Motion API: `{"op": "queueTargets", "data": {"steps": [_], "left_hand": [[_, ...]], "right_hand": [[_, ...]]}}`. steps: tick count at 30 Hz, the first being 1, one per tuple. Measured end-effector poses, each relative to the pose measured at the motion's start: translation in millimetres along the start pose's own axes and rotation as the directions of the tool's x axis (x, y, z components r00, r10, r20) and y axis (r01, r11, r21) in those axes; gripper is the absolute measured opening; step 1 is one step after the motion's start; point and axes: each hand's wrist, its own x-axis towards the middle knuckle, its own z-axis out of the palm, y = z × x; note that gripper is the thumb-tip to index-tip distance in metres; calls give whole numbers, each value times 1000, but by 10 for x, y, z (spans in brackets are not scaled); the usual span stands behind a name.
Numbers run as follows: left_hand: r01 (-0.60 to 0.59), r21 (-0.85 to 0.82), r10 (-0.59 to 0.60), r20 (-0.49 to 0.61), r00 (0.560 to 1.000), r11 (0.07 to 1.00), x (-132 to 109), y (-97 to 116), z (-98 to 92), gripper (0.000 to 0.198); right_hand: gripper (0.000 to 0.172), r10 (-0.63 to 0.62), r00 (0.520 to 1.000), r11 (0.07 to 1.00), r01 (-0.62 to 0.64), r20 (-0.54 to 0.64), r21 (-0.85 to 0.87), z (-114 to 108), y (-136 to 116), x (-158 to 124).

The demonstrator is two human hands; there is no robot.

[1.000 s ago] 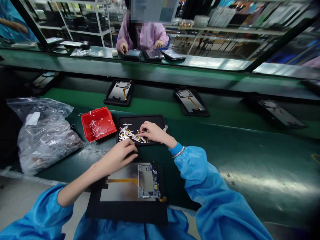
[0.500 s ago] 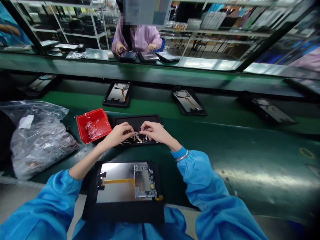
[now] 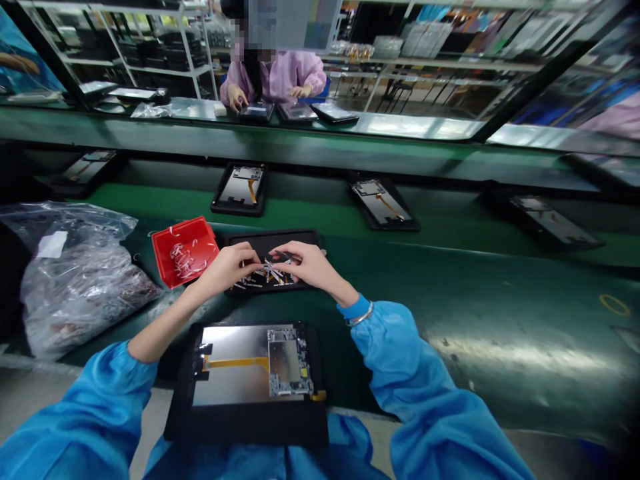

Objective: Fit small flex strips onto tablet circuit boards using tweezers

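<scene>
Over a black tray (image 3: 300,237), my left hand (image 3: 231,268) pinches what looks like a small pale strip. My right hand (image 3: 313,267) is closed close beside it, fingertips almost meeting the left ones. A thin dark tool, perhaps tweezers (image 3: 284,255), shows at the right fingers. Several small white and orange strips (image 3: 273,275) lie loose in the tray under both hands. Nearer to me, an opened tablet (image 3: 230,387) rests in a black holder, with its circuit board and an orange flex cable showing; neither hand touches it.
Left of the tray stands a red bin (image 3: 203,250) with white scraps in it. A clear plastic bag (image 3: 85,287) of parts lies farther left. Opened tablets in black holders (image 3: 385,203) sit on the green belt (image 3: 305,193). Across it, a person in pink (image 3: 285,73) handles tablets.
Both hands have shifted slightly left over the tray, their fingertips still close together. More strips show beneath them. The tablets on the belt have moved a little to the right.
</scene>
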Motion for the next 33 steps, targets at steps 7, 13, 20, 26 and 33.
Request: {"op": "queueTargets", "data": {"steps": [7, 13, 20, 26, 33], "left_hand": [[-1, -143, -20, -148, 989, 990, -116, 227, 12, 23], [-42, -339, -20, -178, 984, 940, -266, 342, 202, 20], [5, -546, -108, -158, 981, 838, -335, 459, 248, 14], [156, -610, -166, 40, 985, 777, -445, 528, 343, 31], [204, -296, -268, -197, 943, 933, -625, 287, -225, 26]], "right_hand": [[28, 92, 996, 937, -93, 17, 336, 149, -66, -93], [41, 185, 981, 774, -186, 65, 606, 290, -80, -317], [25, 121, 992, 750, -72, -29, 657, 379, -81, -491], [7, -418, 891, 895, 438, -179, 89, 309, -79, -595], [10, -341, 937, 937, 332, -76, -110, 118, 134, -774]]}}
